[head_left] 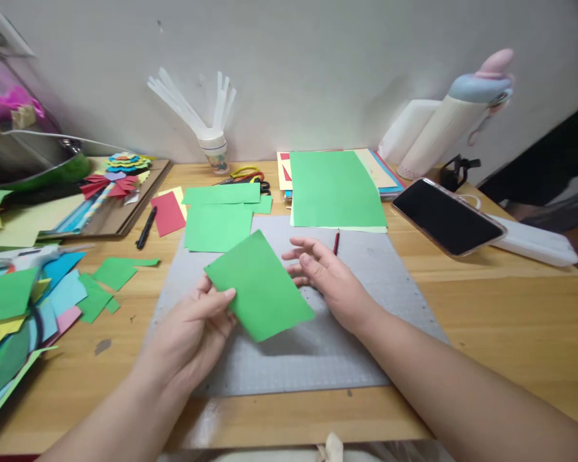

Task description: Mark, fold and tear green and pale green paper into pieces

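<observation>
Wood counter [501, 308], light brown, grain running lengthwise, w/ a few dark worn spots & a patch of glare nr front edge. Set against plain pale wall [308, 70]. Gray mat [279, 375] in the ctr, faint grid all over.

At back: cup [216, 157] full of white strips [178, 102]; scissors [248, 174] w/ yellow & red on handles, partly hidden behind green pcs [219, 224]; then paper stack [368, 163] topped w/ big green sheet [337, 189]. At R: phone [447, 215], screen dark, propped at a slant nr white bar [534, 240]; bottle [438, 122], pale body, blue & pink top. At L: black pen [147, 228], red paper [168, 213], brown board [147, 186] w/ paper flower [110, 186], heap of mixed-color scraps [9, 295].

Colored print on cup, too blurred to read; mat marks too small.

Card [260, 282]: plain bright green, matte, 4-sided, straight-cut edges. Held tilted above mat, one corner pointing to back, w/ soft shadow underneath.

L hand [202, 324] clamped on card nr L corner, thumb on top, fingers beneath. R hand [327, 282] w/ fingers loosely spread, just R of card, nr dark red pencil [336, 242]; can't tell if touching card edge. Hands apart, card btwn.
</observation>
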`<state>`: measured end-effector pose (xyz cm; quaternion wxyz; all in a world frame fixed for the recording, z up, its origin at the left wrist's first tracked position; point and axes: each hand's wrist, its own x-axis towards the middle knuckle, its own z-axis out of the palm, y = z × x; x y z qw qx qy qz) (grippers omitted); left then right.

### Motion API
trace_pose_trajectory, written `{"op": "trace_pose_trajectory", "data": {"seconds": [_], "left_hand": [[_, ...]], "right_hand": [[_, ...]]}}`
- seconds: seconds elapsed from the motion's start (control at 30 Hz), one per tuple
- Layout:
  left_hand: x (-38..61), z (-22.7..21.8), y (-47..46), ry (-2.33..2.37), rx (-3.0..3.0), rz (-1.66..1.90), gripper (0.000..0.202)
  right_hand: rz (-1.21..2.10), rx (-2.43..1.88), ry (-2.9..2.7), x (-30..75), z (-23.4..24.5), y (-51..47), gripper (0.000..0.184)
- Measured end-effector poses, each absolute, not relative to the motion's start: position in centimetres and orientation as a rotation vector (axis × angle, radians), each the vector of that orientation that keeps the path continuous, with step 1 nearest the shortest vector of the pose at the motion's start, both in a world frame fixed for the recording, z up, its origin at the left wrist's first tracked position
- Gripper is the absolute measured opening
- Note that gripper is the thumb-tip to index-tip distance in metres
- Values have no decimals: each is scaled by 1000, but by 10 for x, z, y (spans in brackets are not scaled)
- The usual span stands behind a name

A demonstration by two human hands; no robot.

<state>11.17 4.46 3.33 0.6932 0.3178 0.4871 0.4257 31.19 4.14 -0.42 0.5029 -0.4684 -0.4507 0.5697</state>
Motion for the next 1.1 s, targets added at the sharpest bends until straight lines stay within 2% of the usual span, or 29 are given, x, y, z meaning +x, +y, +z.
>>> {"op": "trace_pose_trajectory", "data": {"seconds": [0.17, 0.37, 0.53, 0.7, 0.87, 1.0, 1.1], "left_hand": [[122, 25, 41, 1071, 611, 1020, 58], [108, 21, 42, 1193, 966, 1051, 72], [91, 20, 65, 1338, 1477, 846, 50], [99, 23, 74, 1225, 1396, 666, 36], [100, 19, 72, 1313, 1467, 566, 31], [95, 17, 73, 1318, 1431, 618, 33], [93, 15, 75, 1323, 1326, 703, 32]], "right_hand": [[1603, -1079, -1023, 305, -2, 36, 52], [1410, -1181, -1226, 317, -7, 44, 32], [1350, -1143, -1420, 332, -3, 51, 34], [1292, -1157, -1448, 337, -4, 55, 37], [1217, -1196, -1432, 338, -6, 56, 44], [1357, -1146, -1087, 331, -2, 52, 53], [1571, -1088, -895, 320, 2, 46, 52]]}}
